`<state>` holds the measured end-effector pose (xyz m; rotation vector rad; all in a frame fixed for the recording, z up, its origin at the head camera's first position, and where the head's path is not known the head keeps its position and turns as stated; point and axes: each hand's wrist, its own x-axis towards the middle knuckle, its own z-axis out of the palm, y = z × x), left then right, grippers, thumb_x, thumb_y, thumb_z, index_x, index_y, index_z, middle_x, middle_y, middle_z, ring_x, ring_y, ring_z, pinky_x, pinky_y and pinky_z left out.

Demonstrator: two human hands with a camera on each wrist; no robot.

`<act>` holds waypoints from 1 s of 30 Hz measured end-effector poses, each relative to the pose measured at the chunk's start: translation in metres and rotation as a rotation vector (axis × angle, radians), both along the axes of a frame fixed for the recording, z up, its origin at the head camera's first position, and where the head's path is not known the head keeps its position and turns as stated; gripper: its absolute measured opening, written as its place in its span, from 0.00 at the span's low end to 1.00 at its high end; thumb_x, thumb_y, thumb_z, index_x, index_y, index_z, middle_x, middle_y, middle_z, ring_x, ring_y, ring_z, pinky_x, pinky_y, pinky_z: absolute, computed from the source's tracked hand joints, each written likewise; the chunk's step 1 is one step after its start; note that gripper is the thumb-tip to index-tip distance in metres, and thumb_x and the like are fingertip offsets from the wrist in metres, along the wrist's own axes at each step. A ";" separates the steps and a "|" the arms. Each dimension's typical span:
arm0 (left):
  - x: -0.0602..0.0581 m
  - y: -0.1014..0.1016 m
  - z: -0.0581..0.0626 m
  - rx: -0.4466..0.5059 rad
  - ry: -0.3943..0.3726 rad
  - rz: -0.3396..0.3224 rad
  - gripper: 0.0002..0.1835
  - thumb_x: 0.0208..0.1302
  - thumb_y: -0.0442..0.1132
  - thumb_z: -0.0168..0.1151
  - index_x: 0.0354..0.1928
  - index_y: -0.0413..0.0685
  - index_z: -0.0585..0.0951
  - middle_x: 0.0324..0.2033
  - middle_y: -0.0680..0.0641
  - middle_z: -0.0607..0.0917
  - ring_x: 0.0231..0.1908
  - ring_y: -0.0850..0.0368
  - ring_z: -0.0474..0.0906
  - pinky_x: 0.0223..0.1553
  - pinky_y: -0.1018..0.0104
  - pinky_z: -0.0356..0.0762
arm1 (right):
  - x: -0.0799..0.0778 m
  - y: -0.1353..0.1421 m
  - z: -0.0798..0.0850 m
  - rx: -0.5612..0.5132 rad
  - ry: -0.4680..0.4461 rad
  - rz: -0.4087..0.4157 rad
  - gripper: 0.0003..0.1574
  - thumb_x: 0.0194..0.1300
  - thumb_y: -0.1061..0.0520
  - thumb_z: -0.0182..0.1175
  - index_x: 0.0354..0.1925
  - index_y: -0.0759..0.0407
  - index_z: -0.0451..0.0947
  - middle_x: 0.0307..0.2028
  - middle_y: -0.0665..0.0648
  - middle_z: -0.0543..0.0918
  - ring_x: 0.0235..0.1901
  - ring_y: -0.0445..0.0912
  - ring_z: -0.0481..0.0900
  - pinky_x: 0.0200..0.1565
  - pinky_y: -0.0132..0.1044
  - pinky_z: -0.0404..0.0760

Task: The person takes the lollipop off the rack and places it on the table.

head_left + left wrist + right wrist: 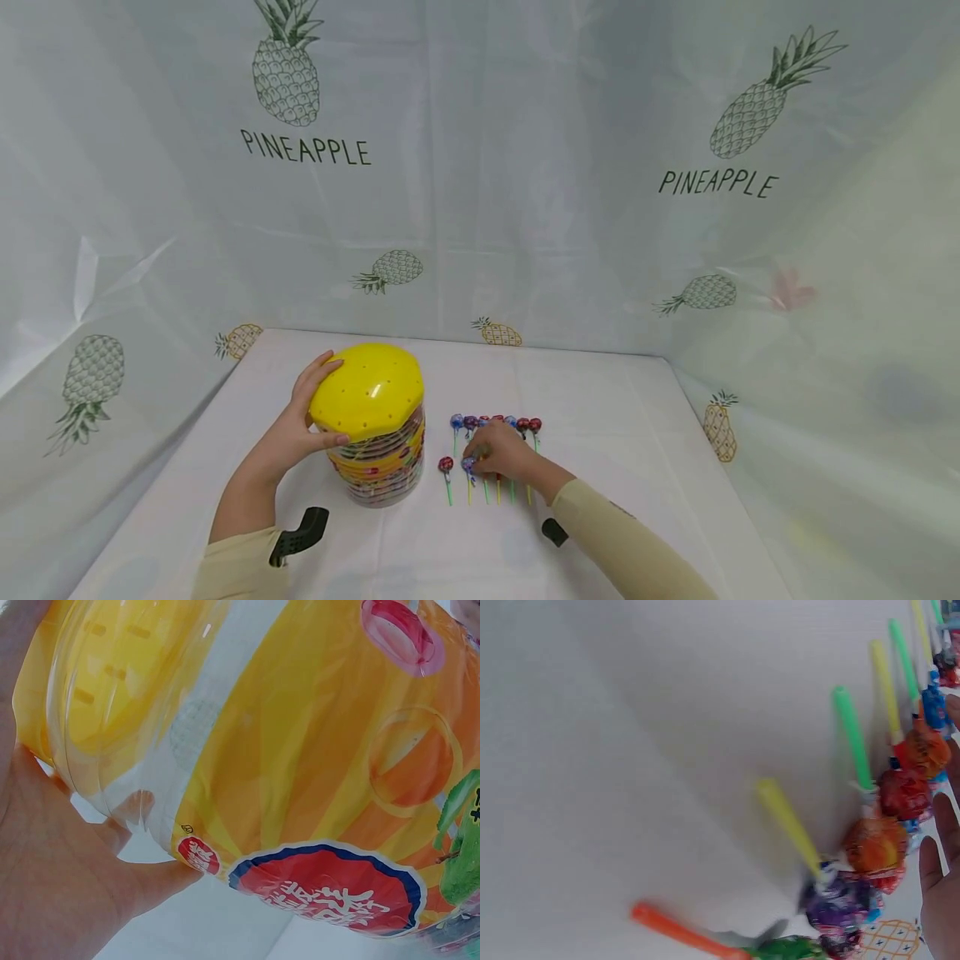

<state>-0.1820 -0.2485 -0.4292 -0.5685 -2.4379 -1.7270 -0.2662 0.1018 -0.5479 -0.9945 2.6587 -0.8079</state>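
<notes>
A large clear plastic jar with a colourful label and a yellow lid stands upright on the table. My left hand grips it at the lid, fingers over the top edge and thumb at the neck. To the right of the jar, wrapped lollipops lie in two rows. My right hand is low over them and pinches a purple-blue lollipop by its wrapped head. A red lollipop lies just left of it. In the right wrist view, only fingers show at the right edge, beside several lollipop heads.
The white-covered table backs onto a hanging pineapple-print cloth. Several back-row lollipops, including a blue one and a red one, lie behind my right hand. A black wrist device sits at my left sleeve.
</notes>
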 end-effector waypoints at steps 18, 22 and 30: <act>0.000 0.000 0.000 -0.008 0.009 -0.004 0.53 0.51 0.37 0.76 0.75 0.54 0.54 0.75 0.46 0.37 0.70 0.30 0.40 0.56 0.18 0.45 | -0.002 -0.033 0.005 0.099 0.121 0.185 0.13 0.56 0.52 0.73 0.42 0.42 0.88 0.42 0.34 0.82 0.45 0.36 0.70 0.51 0.33 0.68; -0.001 0.000 -0.001 -0.012 0.009 0.003 0.53 0.50 0.37 0.77 0.75 0.54 0.54 0.75 0.47 0.38 0.70 0.31 0.39 0.55 0.17 0.45 | -0.002 -0.034 0.007 0.137 0.138 0.200 0.13 0.56 0.52 0.73 0.42 0.41 0.88 0.43 0.35 0.82 0.47 0.37 0.70 0.54 0.36 0.69; -0.001 -0.002 -0.003 -0.016 0.007 0.014 0.53 0.50 0.39 0.77 0.75 0.54 0.55 0.75 0.48 0.38 0.70 0.31 0.40 0.56 0.18 0.45 | -0.006 -0.037 0.000 0.137 0.140 0.192 0.13 0.56 0.52 0.73 0.42 0.40 0.88 0.40 0.33 0.82 0.44 0.36 0.70 0.52 0.34 0.70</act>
